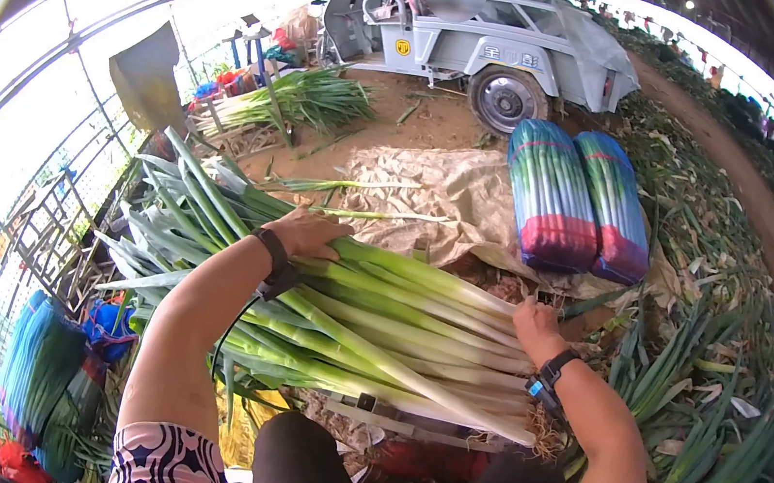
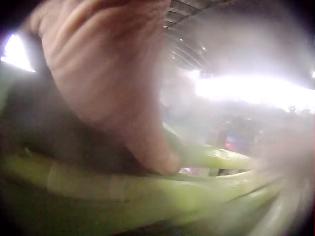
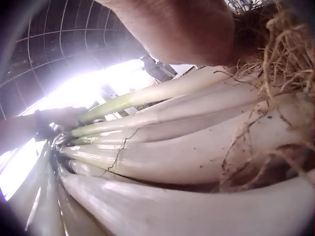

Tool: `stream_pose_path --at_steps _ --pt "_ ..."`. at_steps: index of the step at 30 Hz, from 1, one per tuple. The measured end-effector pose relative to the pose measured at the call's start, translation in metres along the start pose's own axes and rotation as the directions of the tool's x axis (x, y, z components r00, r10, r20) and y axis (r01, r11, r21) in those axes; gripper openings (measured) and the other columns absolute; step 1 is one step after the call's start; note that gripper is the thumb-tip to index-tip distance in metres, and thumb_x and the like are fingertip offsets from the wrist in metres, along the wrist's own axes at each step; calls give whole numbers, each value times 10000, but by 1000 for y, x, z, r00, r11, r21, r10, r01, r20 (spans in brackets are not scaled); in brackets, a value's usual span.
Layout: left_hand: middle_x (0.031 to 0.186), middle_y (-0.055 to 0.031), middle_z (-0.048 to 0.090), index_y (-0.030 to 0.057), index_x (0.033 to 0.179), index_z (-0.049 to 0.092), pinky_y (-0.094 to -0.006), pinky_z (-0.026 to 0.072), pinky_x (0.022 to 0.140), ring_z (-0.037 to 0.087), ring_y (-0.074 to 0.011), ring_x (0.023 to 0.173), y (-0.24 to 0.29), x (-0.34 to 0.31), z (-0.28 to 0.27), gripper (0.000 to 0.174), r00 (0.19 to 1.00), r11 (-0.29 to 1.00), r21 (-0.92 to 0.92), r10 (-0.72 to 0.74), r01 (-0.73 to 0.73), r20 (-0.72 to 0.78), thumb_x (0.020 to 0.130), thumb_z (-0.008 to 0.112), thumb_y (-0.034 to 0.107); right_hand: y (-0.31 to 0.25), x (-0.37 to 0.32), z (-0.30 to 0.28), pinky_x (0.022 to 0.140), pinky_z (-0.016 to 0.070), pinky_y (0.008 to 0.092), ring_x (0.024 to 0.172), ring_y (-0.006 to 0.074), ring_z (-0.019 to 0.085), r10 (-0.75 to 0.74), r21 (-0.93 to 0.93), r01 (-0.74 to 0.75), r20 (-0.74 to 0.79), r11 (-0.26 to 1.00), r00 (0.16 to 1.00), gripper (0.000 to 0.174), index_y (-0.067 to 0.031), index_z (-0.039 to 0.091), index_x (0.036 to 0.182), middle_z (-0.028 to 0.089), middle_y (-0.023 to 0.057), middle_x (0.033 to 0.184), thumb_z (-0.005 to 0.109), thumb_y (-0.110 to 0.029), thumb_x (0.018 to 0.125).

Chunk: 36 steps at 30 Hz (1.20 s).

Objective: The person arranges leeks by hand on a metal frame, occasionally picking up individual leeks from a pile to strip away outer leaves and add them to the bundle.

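Note:
A broad heap of long green onions (image 1: 395, 326) lies across in front of the person, leaves to the left and white root ends to the right. At the far side of the heap, the left hand (image 1: 305, 233) grips the green part of the stalks; its thumb (image 2: 147, 142) lies against them in the left wrist view. The right hand (image 1: 537, 328) holds the white root end of the far stalks, fingers curled. Stringy roots (image 3: 283, 59) hang close beside it in the right wrist view. Its fingertips are hidden there.
Two wrapped onion bundles (image 1: 559, 201) stand on a tan sheet (image 1: 435, 175) beyond the heap. A grey cargo tricycle (image 1: 491, 45) is parked behind. Loose onions (image 1: 298, 98) lie at back left, leaf scraps (image 1: 689, 252) at right. More bundles (image 1: 42, 372) stand at lower left.

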State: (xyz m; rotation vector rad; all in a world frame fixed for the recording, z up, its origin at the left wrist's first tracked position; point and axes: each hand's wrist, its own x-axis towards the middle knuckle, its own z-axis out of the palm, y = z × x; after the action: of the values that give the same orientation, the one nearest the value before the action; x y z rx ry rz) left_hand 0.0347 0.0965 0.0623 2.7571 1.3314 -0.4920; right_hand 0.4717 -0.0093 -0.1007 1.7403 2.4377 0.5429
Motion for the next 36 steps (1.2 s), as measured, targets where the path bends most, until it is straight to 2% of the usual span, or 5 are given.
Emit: stream_pose_path --at_steps 5,9,22,33,36 --pt "1183 -65 593 254 1388 455 -491 389 979 539 -276 1164 4 9 -7 545 994 951 309 66 -35 -91 887 628 377 1 -1 16 592 543 362 711 268 675 14 71 -8 -82 997 996 144 58 673 881 642 197 854 609 -30 787" --pt "1136 -65 582 312 1410 434 -511 385 983 513 -272 1185 -2 14 17 563 989 985 170 -6 31 -147 888 627 388 -2 -2 14 594 545 371 709 276 673 5 41 -1 -76 999 997 126 47 671 862 635 194 844 609 -29 783" --pt "1232 -155 611 61 1270 568 -461 330 1053 546 -295 1201 -73 -55 -33 874 889 894 30 -447 447 102 694 653 714 -2 -2 20 609 552 338 761 251 678 85 18 -85 -26 996 996 83 -34 682 861 607 149 884 622 -54 808" --pt "1269 -141 552 65 1255 562 -472 294 1096 479 -291 1254 -99 -112 12 747 916 927 103 -331 361 -228 805 598 661 -3 -5 37 587 538 354 707 248 678 89 -50 -93 -81 994 993 118 -56 667 863 598 112 865 602 -88 770" --pt "1281 -135 540 52 1286 531 -517 270 1102 461 -290 1270 -107 -90 8 792 885 875 151 -439 460 -158 799 595 672 -2 -7 36 587 539 352 698 250 679 84 -94 -91 -82 991 993 135 -57 664 890 599 108 876 599 -92 777"
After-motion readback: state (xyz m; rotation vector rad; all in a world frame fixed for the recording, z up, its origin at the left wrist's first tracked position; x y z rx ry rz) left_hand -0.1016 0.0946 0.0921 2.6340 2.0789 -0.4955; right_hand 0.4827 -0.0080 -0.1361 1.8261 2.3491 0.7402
